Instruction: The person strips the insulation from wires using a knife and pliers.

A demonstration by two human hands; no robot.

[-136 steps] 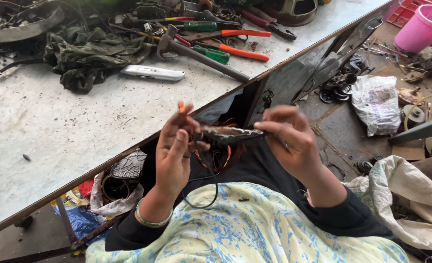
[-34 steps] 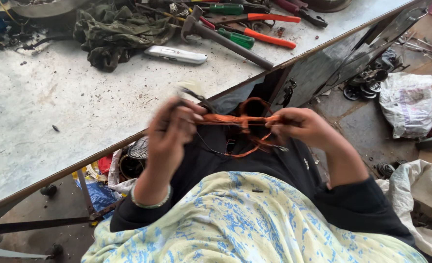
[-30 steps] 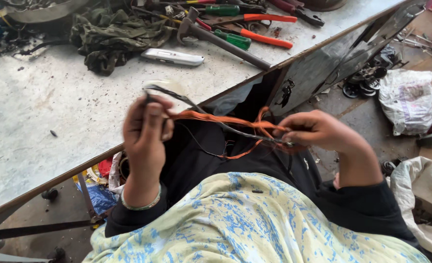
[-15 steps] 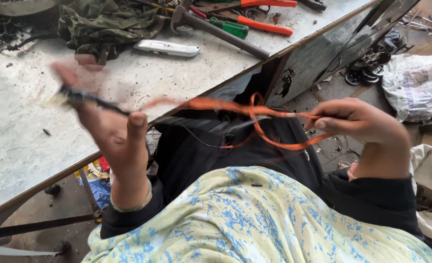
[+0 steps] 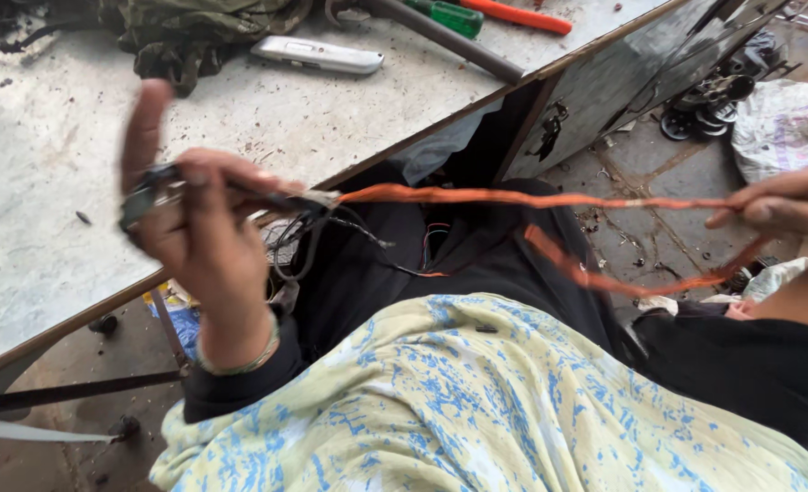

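My left hand (image 5: 190, 228) is raised over the edge of the workbench (image 5: 49, 182) and grips the dark end of a wire bundle (image 5: 286, 205), index finger pointing up. An orange tape strip (image 5: 513, 197) runs taut from that bundle to my right hand (image 5: 782, 202), which pinches it at the far right. A slack loop of the same strip (image 5: 595, 273) hangs below. Thin black wires dangle from the bundle over my dark lap.
On the workbench lie a silver utility knife (image 5: 317, 56), a crumpled camouflage cloth (image 5: 204, 27), a metal bar (image 5: 450, 41), a green-handled tool (image 5: 445, 14) and an orange-handled tool (image 5: 518, 15). A white plastic bag (image 5: 787, 128) and dark metal rings (image 5: 714, 96) lie on the floor.
My hands were close together on the bundle; they have since pulled far apart, left hand going left, right hand going right, unwinding the orange strip into a long taut line.
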